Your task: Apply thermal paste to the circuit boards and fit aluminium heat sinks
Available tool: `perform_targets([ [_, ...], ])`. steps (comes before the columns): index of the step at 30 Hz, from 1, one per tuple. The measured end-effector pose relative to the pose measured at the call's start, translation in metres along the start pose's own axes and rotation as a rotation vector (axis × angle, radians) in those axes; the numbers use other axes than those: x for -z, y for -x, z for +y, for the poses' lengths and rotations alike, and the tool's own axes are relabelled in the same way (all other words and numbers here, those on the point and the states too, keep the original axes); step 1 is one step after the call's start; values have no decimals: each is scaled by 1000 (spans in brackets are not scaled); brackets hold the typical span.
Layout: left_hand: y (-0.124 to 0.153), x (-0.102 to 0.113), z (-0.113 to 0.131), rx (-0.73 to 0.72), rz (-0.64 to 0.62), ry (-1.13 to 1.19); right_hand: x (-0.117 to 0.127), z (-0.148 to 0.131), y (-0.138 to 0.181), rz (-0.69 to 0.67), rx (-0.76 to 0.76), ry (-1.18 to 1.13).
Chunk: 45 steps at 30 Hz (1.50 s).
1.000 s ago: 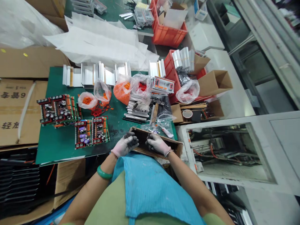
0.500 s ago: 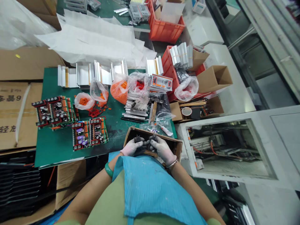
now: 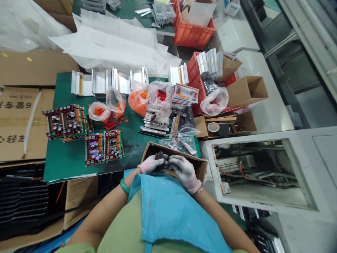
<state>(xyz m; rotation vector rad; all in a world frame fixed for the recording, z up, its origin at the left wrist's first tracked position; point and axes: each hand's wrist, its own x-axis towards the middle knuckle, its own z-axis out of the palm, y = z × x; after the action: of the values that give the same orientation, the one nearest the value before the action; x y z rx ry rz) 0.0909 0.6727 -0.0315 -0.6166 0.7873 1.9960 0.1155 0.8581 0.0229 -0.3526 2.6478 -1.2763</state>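
Both my gloved hands are inside a shallow brown cardboard box [image 3: 198, 164] at the near edge of the green table [image 3: 68, 158]. My left hand [image 3: 150, 163] is closed around a bunch of small dark parts [image 3: 159, 155] that stick up from its fingers. My right hand [image 3: 184, 171] lies just right of it, fingers curled onto the same dark parts, the fingertips of both hands touching. A green bangle [image 3: 124, 186] sits on my left wrist. My blue apron [image 3: 168, 211] fills the foreground.
Circuit boards [image 3: 104, 146] and a second stack of circuit boards [image 3: 67, 121] lie left on the table. Bags of orange parts [image 3: 138, 100], metal strips [image 3: 155, 123] and aluminium profiles [image 3: 110, 82] sit behind the box. Red crates [image 3: 193, 33], open cartons [image 3: 246, 91] and a white cabinet [image 3: 263, 172] stand right.
My hands have come together inside the box: a second ago they were apart at its near rim, now their fingertips meet over the dark parts. The view shifted slightly.
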Motion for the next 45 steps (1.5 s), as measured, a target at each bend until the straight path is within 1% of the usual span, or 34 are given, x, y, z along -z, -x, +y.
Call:
perform_targets([
  [1, 1, 0, 0, 1, 8, 14, 0, -1, -1, 91, -135, -110],
  [2, 2, 0, 0, -2, 19, 28, -1, -2, -2, 147, -281, -222],
  [3, 2, 0, 1, -10, 32, 43, -2, -3, -4, 162, -418, -329],
  [4, 3, -1, 1, -20, 44, 56, -3, -5, -5, 139, -532, -425],
  [5, 3, -2, 1, -30, 56, 69, -4, -6, -7, 101, -612, -504],
  [7, 2, -4, 2, -41, 71, 87, -6, -10, -8, 39, -679, -589],
  [10, 1, -7, 2, -46, 74, 105, -9, -15, -9, -21, -688, -598],
  [13, 1, -9, 1, -55, 61, 108, -12, -20, -9, -38, -675, -541],
  [15, 1, -8, 1, -50, 43, 95, -13, -21, -8, -20, -638, -465],
  [18, 1, -6, 2, -23, 12, 57, -12, -21, -7, 9, -538, -265],
  [19, 2, -5, 2, -11, 1, 41, -10, -20, -7, 21, -480, -177],
  [21, 3, -3, 4, 16, -29, 6, -6, -18, -6, 6, -293, 15],
  [24, 5, -2, 7, 48, -90, -47, 1, -11, -5, -123, 33, 279],
  [25, 6, -1, 7, 52, -107, -60, 4, -9, -5, -169, 102, 335],
  [27, 5, 0, 6, 47, -124, -76, 6, -7, -5, -200, 164, 356],
  [28, 4, 1, 5, 41, -125, -80, 7, -7, -4, -175, 157, 315],
  [29, 3, 1, 4, 34, -124, -80, 7, -8, -5, -117, 119, 244],
  [30, 2, 2, 3, 22, -117, -76, 6, -10, -5, -40, 43, 149],
  [32, 0, 2, 0, -5, -96, -58, 3, -13, -7, 75, -201, -85],
  [33, -1, 2, -1, -18, -84, -46, 2, -15, -9, 87, -334, -199],
  [34, -1, 2, -1, -30, -74, -35, 0, -16, -10, 68, -445, -295],
  [36, 0, 0, -2, -39, -69, -23, -3, -18, -13, 5, -570, -424],
  [39, 2, -5, -2, -35, -92, -25, -7, -17, -15, 13, -613, -481],
  [43, 3, -7, -2, -20, -125, -42, -7, -15, -14, 20, -637, -477],
  [45, 3, -6, -2, -19, -117, -45, -7, -15, -13, 9, -647, -470],
])
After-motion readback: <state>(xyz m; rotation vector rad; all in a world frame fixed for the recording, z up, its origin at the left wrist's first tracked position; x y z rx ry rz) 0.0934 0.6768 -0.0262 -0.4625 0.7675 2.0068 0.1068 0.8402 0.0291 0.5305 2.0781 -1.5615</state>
